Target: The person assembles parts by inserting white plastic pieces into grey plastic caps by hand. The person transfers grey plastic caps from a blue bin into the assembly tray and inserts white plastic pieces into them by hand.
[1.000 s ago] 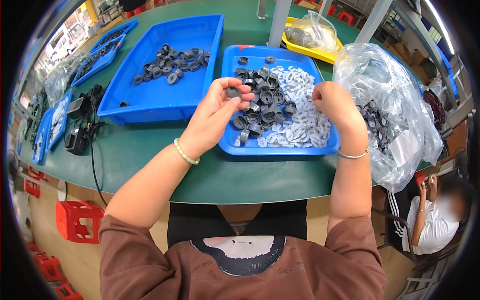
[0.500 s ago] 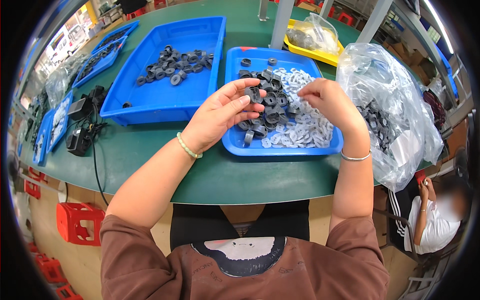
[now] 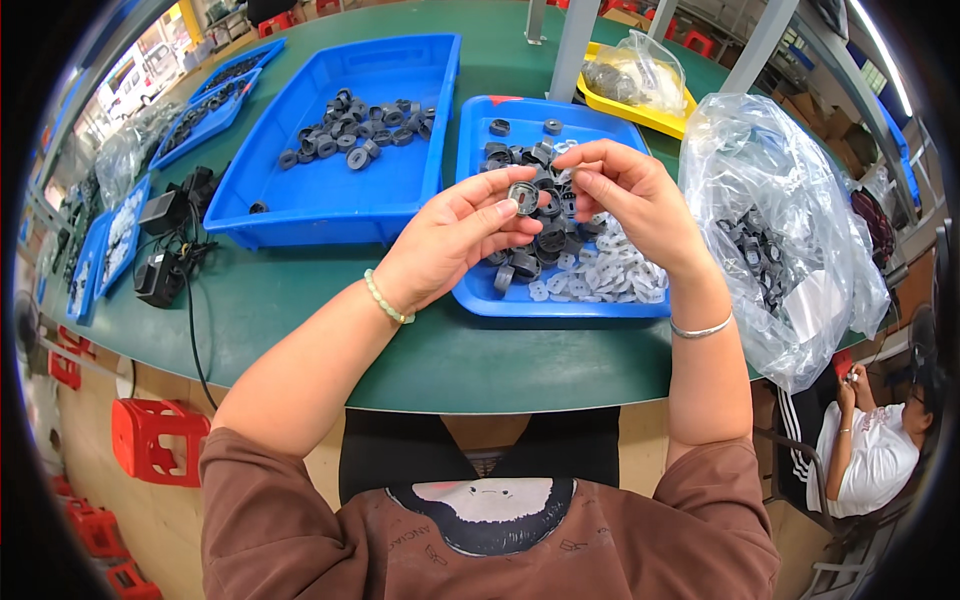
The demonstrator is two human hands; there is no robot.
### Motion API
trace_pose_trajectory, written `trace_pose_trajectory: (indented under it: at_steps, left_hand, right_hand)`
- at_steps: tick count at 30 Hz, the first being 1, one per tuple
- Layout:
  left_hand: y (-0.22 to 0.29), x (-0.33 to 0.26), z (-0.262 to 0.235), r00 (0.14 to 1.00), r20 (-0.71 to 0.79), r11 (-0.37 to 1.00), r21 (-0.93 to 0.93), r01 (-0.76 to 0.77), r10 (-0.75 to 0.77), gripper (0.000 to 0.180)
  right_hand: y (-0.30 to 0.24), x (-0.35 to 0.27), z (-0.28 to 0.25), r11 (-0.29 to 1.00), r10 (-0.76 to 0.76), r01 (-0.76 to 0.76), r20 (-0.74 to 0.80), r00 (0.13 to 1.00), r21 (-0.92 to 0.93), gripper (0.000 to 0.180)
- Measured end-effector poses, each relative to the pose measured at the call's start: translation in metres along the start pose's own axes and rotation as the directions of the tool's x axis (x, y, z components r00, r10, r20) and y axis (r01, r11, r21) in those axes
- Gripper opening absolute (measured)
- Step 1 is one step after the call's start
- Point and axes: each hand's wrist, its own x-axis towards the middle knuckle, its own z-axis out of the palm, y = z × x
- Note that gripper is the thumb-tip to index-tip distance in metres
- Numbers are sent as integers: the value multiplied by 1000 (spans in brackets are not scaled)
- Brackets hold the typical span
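Between the thumb and fingers of my left hand (image 3: 450, 240) is a dark round plastic cap (image 3: 523, 198), its hollow face turned up. Just to its right, my right hand (image 3: 640, 205) is closed in a pinch; whatever its fingertips hold is too small to make out. Both hands are above a small blue tray (image 3: 490, 308). In that tray, similar dark caps (image 3: 522, 262) lie heaped on the left. Small whitish flat plastic pieces (image 3: 612, 270) are piled on the right, partly hidden by my right hand.
A larger blue tray (image 3: 300, 228) with dark caps stands to the left. A clear plastic bag (image 3: 740, 150) of dark parts sits at the right, below a yellow tray (image 3: 652, 118). Black adapters (image 3: 158, 280) with cables lie far left. A person (image 3: 865, 450) sits at right.
My right hand has moved left from over the whitish pieces to beside the cap. The cap in my left hand has turned and shifted slightly right.
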Motion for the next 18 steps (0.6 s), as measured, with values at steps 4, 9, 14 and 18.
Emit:
trace_pose_trajectory:
  at_steps: [4, 9, 14, 18]
  left_hand:
    - [-1, 0, 0, 1000, -13, 1000, 25, -3, 4, 46]
    - [-6, 2, 1, 999, -36, 997, 73, -28, 31, 47]
    - [-10, 0, 7, 987, -119, 986, 140, -93, 110, 46]
    - [-13, 0, 2, 988, -114, 986, 142, -91, 107, 39]
  right_hand:
    - [8, 3, 10, 987, -14, 18, -29, 999, 158, 18]
    - [12, 3, 16, 991, -39, 43, -33, 999, 131, 14]
    - [3, -2, 27, 988, -52, 63, -80, 995, 141, 14]
    - [0, -4, 34, 980, -159, 148, -73, 985, -135, 10]
